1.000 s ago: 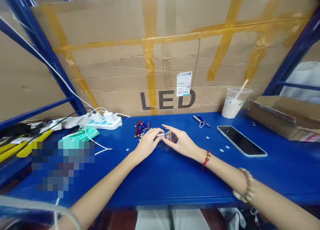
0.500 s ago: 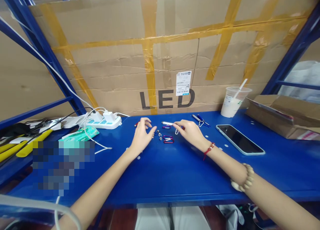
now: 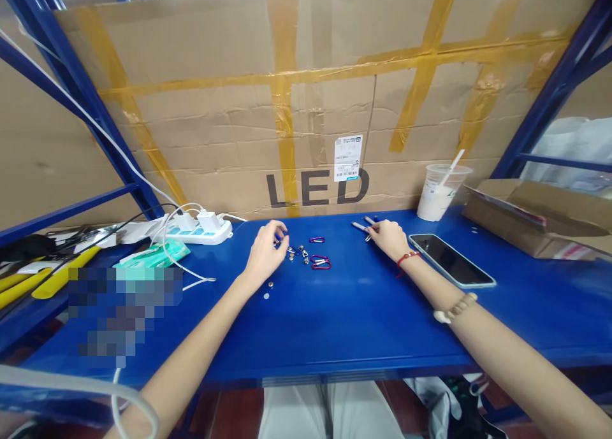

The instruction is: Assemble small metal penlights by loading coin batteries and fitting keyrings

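My right hand (image 3: 388,238) is closed around a pen (image 3: 359,227), its pale end poking out to the left, with a small silver clip below it. Right behind lies another pen (image 3: 369,220), partly covered by my fingers. My left hand (image 3: 268,251) has its fingers curled in; whatever is between them, if anything, is too small to make out. Beside its fingertips lie several small metal pieces (image 3: 305,253). Two pink-red carabiners (image 3: 321,266) rest together on the blue table (image 3: 329,324), and a purple carabiner (image 3: 316,239) lies behind them.
To the right are a phone (image 3: 452,260), a cup with a straw (image 3: 436,194) and an open cardboard box (image 3: 526,225). A white power strip (image 3: 205,232), cables and a green packet (image 3: 153,255) are at the left. A large cardboard sheet (image 3: 215,139) stands behind.
My right hand has moved right with the pen, from above the carabiners to beside the other pen. My left hand has shifted slightly left and its fingers have curled in.
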A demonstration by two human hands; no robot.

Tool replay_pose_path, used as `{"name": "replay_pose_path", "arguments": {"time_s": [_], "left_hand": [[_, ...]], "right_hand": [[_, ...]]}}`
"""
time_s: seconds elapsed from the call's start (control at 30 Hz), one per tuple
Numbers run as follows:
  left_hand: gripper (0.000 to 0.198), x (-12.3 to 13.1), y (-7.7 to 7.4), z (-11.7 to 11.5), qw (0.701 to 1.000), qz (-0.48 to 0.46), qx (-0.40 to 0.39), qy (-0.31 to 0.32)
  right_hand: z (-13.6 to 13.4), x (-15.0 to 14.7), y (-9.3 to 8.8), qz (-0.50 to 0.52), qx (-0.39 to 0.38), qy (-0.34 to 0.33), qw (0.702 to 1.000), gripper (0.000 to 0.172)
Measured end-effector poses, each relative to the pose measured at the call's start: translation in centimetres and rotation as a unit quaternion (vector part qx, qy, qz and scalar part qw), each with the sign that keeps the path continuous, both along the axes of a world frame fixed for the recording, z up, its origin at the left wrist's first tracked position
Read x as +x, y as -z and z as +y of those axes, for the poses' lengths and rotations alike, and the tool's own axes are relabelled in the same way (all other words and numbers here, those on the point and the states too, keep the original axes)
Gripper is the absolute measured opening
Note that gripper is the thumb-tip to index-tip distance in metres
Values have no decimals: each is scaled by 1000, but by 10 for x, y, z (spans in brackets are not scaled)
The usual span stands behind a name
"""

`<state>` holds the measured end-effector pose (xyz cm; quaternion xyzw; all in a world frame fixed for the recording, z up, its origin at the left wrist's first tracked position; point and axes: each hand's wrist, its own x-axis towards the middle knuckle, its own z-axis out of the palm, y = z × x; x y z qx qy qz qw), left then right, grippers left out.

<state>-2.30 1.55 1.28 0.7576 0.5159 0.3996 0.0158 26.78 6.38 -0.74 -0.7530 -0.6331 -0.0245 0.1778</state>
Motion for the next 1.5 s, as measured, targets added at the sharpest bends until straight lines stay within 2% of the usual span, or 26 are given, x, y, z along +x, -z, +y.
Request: {"name": "replay_pose_path", "arguments": {"time_s": [0.07, 0.13, 0.23, 0.3, 0.4, 0.47, 0.57, 0.6, 0.67, 0.8, 0.93, 1.03, 1.33, 1.5], "left_hand": [[16, 5, 2, -6, 991, 108, -5, 81], [24, 11, 5, -13, 969, 186, -25, 163], [31, 17, 9, -18, 944, 241, -50, 220], [32, 16, 9, -16, 948, 250, -52, 192], [34, 4, 3, -6, 972, 221, -43, 64], [34, -8, -2, 1, 978, 202, -43, -14], [28, -26, -10, 8, 972, 200, -74, -95], [26, -30, -11, 9, 969, 200, -79, -118], [24, -35, -13, 9, 962, 204, -85, -159], [24, -34, -10, 8, 945, 221, -113, -213], [28, -28, -4, 7, 936, 237, -170, -197], [27, -24, -1, 7, 935, 234, -182, -194], [31, -23, 1, 9, 941, 198, -179, -207], [28, -27, 1, 10, 946, 170, -186, -202]], "right_hand": [[1, 1, 1, -4, -4, 7, 1000, 27], [1, 2, 0, -12, -3, 13, 1000, 26], [-1, 1, -3, -30, 2, 19, 999, 27], [-4, -1, -7, -43, 9, 23, 999, 29], [-11, -10, -13, -59, 38, -20, 997, 32], [-18, -21, -15, -58, 54, -131, 988, 30], [-30, -42, -13, -21, 37, -355, 934, 32], [-34, -49, -12, -11, 27, -403, 915, 35], [-43, -60, -11, 8, 2, -453, 892, 43], [-52, -72, -12, 27, -35, -468, 883, 47], [-52, -72, -9, 29, -25, -468, 883, 29], [-51, -73, -4, 38, -7, -468, 883, 23], [-51, -78, 4, 67, 16, -463, 883, 28], [-52, -78, 3, 49, 14, -487, 872, 28]]}}
